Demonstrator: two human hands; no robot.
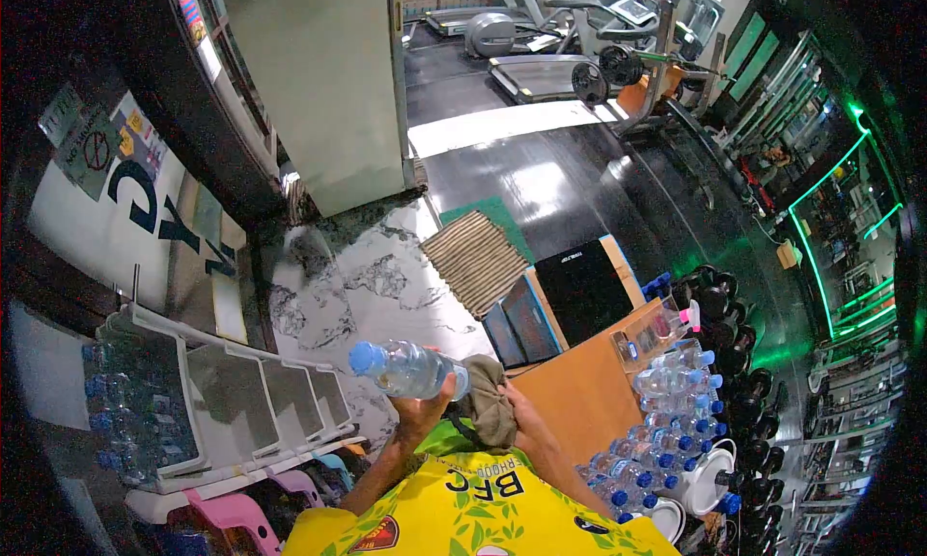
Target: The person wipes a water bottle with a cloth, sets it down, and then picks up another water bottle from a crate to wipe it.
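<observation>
Gym floor [618,194] is stretching out beyond the brown tabletop [584,392], treadmill [550,78] sitting at the far end; using the tabletop as reference for everything. Just left of its near edge, left hand [425,409] is gripping a clear plastic bottle [398,368] around its body, lying tilted near horizontal, blue cap pointing away from the tabletop. Grip is sitting toward the base half, so cap and shoulder are sticking out free. Right hand [521,413], at the tabletop's near-left edge, is clutching a bunched grey-brown cloth [491,416], which is meeting the bottle's base end; probably backing it from that side. Can't tell how the fingers under the cloth are sitting. More bottles [666,402] are standing packed along the tabletop's right side, likely bunched so they're propping each other up and taking less floor. Dumbbells [748,382] are lining up further right of those. Well left of the tabletop, white bins [232,392] are sitting in a row, the end one holding further bottles [135,411], presumably for containment. Ribbed mat [478,262] is lying past the tabletop's far-left corner, near the doorway, likely catching dirt.
</observation>
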